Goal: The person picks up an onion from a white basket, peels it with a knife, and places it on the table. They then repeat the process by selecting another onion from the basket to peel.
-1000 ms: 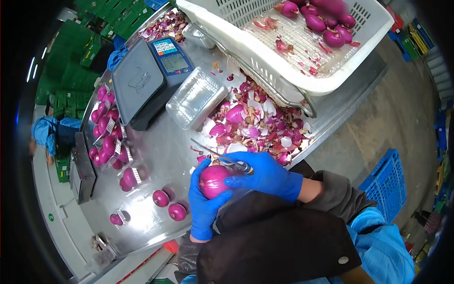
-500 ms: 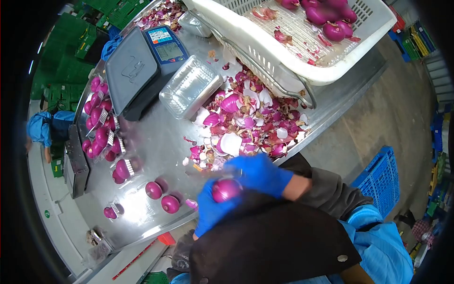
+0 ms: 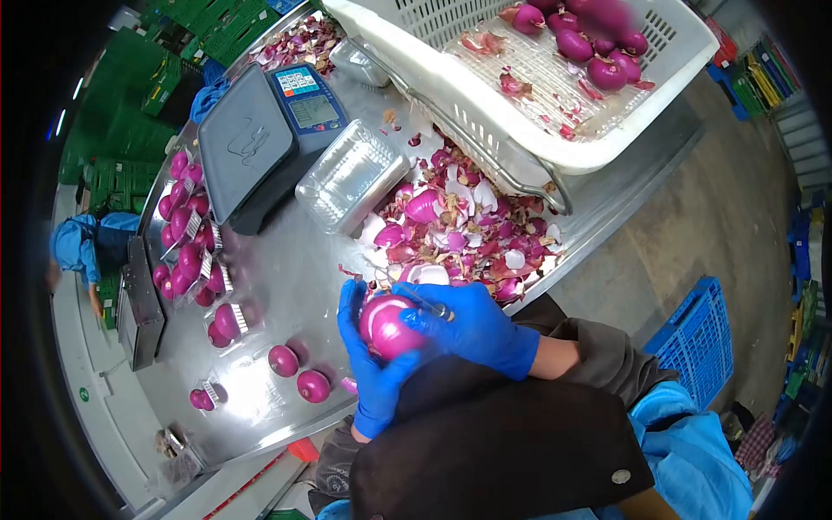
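A red onion point(image 3: 392, 327) with a pale peeled streak across its top rests in my gloved left hand point(image 3: 374, 381), whose fingers curl round its far side. My gloved right hand point(image 3: 481, 328) is closed round a small knife point(image 3: 444, 312), with its thumb pressed on the onion's right side. Part of the blade is hidden by the fingers. Just beyond both hands lies a heap of onion skins point(image 3: 472, 221). Two loose red onions, a nearer one point(image 3: 313, 386) and a farther one point(image 3: 282, 360), sit on the steel table point(image 3: 286, 243) left of my hands.
A white crate point(image 3: 555, 147) holding several onions stands at the back right. Beside it are a clear plastic tray point(image 3: 351, 178) and a digital scale point(image 3: 251, 143). Packed onions point(image 3: 189, 251) line the left edge. A person in blue point(image 3: 76, 247) is beyond the table.
The onion has been raised and turned, now showing a pale streak. My left fingers have spread further round it, and the right thumb has come onto its side. The view has shifted slightly.
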Available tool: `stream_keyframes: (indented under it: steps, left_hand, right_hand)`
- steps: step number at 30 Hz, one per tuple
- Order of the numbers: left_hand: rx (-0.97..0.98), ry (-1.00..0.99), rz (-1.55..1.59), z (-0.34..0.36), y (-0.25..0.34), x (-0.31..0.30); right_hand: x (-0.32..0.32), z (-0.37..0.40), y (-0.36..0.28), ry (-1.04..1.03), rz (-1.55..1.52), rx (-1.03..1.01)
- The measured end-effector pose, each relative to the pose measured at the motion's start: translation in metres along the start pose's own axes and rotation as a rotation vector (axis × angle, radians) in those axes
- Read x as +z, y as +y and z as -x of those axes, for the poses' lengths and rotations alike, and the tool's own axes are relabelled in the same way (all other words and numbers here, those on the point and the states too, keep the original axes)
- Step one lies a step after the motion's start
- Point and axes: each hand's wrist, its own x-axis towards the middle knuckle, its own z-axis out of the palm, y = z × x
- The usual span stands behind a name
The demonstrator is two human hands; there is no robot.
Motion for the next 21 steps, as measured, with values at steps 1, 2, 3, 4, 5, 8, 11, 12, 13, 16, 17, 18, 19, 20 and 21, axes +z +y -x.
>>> stream_keyframes:
  steps: [1, 2, 3, 4, 5, 8, 11, 12, 13, 16, 17, 18, 19, 20, 21]
  left_hand:
    - [-0.062, 0.05, 0.071, 0.0, -0.005, -0.002]
    - [-0.164, 0.106, 0.151, 0.002, -0.01, -0.001]
    - [-0.166, 0.105, 0.149, 0.003, -0.012, 0.0]
    - [-0.297, 0.121, 0.26, 0.005, -0.011, 0.001]
    - [-0.432, 0.137, 0.369, 0.006, -0.011, 0.003]
    - [-0.438, 0.143, 0.28, 0.009, -0.019, -0.007]
    - [-0.421, 0.093, 0.195, 0.013, -0.002, -0.009]
    - [-0.406, 0.045, 0.198, 0.012, 0.009, -0.008]
    - [-0.409, 0.045, 0.201, 0.01, 0.013, -0.008]
    - [-0.423, -0.092, -0.075, 0.006, 0.012, -0.007]
    - [-0.417, -0.087, -0.077, 0.002, 0.011, -0.006]
    - [-0.344, -0.042, -0.182, 0.0, 0.01, -0.002]
    - [-0.279, -0.001, -0.288, 0.001, 0.009, -0.001]
    - [-0.272, -0.058, -0.336, -0.002, 0.005, -0.006]
    - [-0.273, -0.059, -0.333, -0.004, 0.007, -0.006]
  right_hand:
    - [0.0, -0.001, -0.002, 0.027, -0.045, -0.026]
    - [-0.004, 0.0, -0.006, 0.01, 0.152, -0.064]
    - [-0.004, 0.001, -0.004, 0.011, 0.149, -0.063]
    - [-0.002, 0.003, 0.0, 0.027, 0.219, -0.152]
    - [-0.002, 0.005, 0.004, 0.044, 0.288, -0.239]
    - [-0.008, 0.004, 0.01, 0.021, 0.477, -0.376]
    - [-0.01, -0.002, 0.04, 0.079, 0.634, -0.506]
    - [-0.018, -0.007, 0.04, 0.08, 0.635, -0.505]
    - [-0.031, -0.013, 0.04, 0.116, 0.643, -0.302]
    - [-0.025, -0.019, 0.024, 0.171, 0.636, -0.176]
    - [-0.022, -0.022, 0.009, 0.238, 0.626, -0.259]
    - [-0.021, -0.018, -0.008, 0.15, 0.542, -0.226]
    - [-0.02, -0.014, -0.006, 0.147, 0.54, -0.22]
    - [-0.02, -0.01, -0.004, -0.022, 0.497, -0.236]
    - [-0.021, -0.008, -0.003, -0.191, 0.453, -0.254]
